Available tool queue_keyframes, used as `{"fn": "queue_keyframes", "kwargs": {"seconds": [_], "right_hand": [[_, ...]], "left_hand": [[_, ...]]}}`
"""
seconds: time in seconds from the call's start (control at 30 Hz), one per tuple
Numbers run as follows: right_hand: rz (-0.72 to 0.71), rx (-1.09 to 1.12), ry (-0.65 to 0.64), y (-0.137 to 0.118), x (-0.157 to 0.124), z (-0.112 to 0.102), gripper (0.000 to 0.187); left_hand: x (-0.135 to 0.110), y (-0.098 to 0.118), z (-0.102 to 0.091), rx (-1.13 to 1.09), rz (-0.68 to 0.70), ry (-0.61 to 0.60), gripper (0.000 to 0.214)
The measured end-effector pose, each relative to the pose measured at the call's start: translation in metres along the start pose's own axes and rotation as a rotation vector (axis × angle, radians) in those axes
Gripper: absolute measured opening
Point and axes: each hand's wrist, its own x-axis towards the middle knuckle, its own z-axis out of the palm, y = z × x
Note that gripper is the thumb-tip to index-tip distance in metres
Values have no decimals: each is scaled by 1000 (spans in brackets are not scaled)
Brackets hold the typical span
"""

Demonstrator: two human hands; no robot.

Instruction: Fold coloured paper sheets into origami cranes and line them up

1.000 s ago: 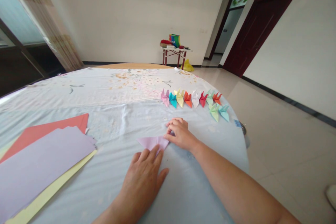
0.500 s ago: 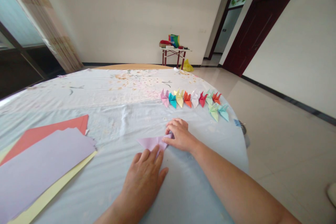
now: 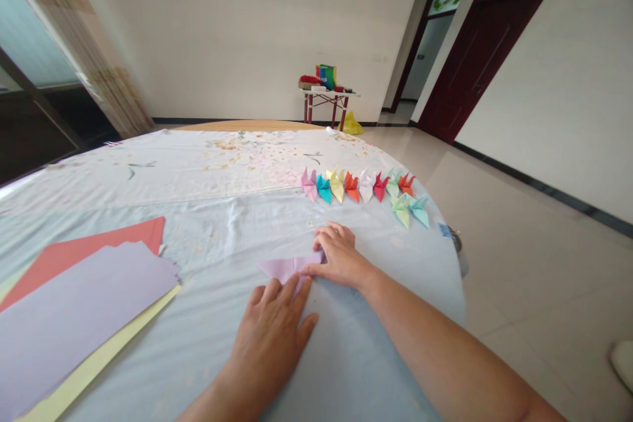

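Observation:
A small folded sheet of lilac origami paper (image 3: 281, 268) lies flat on the cloth in front of me, its pointed end to the left. My left hand (image 3: 273, 323) rests palm down, fingers stretched, with the fingertips pressing on the paper's lower edge. Over the paper's right end, my right hand (image 3: 339, 256) has its fingers curled, thumb and fingers gripping that end and hiding part of it. Beyond my hands stands a row of folded paper cranes (image 3: 351, 186) in several colours, with a green crane (image 3: 401, 210) and a light blue crane (image 3: 420, 211) in front of the row's right end.
On the left lie stacked sheets: lilac paper (image 3: 99, 306) on top, red paper (image 3: 106, 247) and yellow paper (image 3: 106, 359) beneath. A floral tablecloth (image 3: 188, 165) covers the round table. A small side table (image 3: 329, 93) with a colourful bag stands by the far wall.
My right thumb has slid slightly left along the lilac paper. My left hand stays pressed in nearly the same place.

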Motion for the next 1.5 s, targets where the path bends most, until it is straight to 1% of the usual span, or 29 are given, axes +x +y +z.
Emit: {"fn": "queue_keyframes", "kwargs": {"seconds": [0.13, 0.3, 0.53, 0.73, 0.83, 0.9, 0.97, 1.03, 1.1, 1.13, 1.23, 1.33, 1.5], "right_hand": [[12, -39, -8, -3, -1, 0, 50], [65, -67, -26, -2, 0, -1, 52], [157, -83, -4, 10, 1, -4, 52], [230, -96, 34, 23, 2, -9, 45], [263, -102, 72, 34, 2, -14, 39], [269, -99, 126, 37, 3, -19, 33], [247, -73, 191, 35, 3, -22, 29], [196, -31, 227, 27, 3, -22, 29], [120, -4, 180, 16, 3, -19, 34], [88, -2, 132, 11, 3, -16, 37], [75, -11, 27, 4, 2, -6, 44], [102, -22, -2, 7, 3, -2, 47], [110, -30, -25, 8, 3, -4, 47]], "left_hand": [[0, -1, 1, 7, 2, 6, 44], [-2, -1, 2, 14, 9, 8, 45], [-2, -2, 6, 27, 17, 15, 45], [-3, -4, 7, 28, 24, 37, 44], [-2, -4, 6, 27, 28, 48, 44], [-1, -3, 6, 27, 28, 55, 43], [-1, -2, 6, 30, 27, 58, 43], [-1, -2, 5, 38, 23, 58, 43], [-2, -2, 5, 51, 25, 60, 43], [-2, -2, 5, 57, 30, 61, 44], [-5, -4, 4, 81, 67, 68, 45], [-10, -5, 5, 121, 96, 84, 43], [-21, -2, 5, 191, 92, 95, 35]]}}
